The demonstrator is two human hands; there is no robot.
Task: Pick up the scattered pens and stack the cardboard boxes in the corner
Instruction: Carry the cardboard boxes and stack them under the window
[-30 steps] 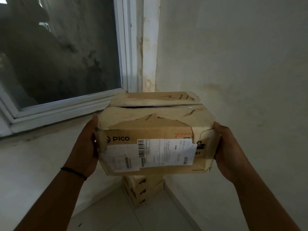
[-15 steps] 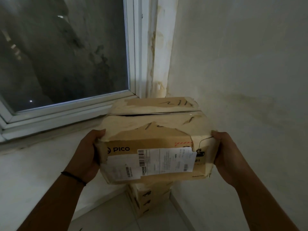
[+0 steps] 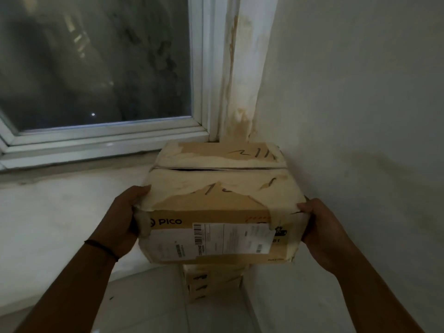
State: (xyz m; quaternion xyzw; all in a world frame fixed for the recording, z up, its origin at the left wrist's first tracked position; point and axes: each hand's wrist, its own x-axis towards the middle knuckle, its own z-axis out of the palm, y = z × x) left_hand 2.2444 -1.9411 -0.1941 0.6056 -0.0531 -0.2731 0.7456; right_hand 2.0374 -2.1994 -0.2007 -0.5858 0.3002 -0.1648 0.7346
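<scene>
I hold a taped cardboard box [image 3: 216, 200] marked PICO, with a white shipping label on its near face, between both hands in the room's corner. My left hand [image 3: 122, 219] grips its left side and my right hand [image 3: 319, 227] grips its right side. Directly beneath it, partly hidden, is a stack of cardboard boxes [image 3: 211, 282] standing on the floor against the corner. Whether the held box touches the stack I cannot tell. No pens are in view.
A white-framed window [image 3: 108, 138] with dark glass fills the upper left above a low wall ledge. A stained white wall [image 3: 360, 116] closes the right side. Pale floor tiles [image 3: 149, 306] lie below, left of the stack.
The box has moved forward and to the right, closer into the corner and over the stack. Both hands keep the same grip on its sides.
</scene>
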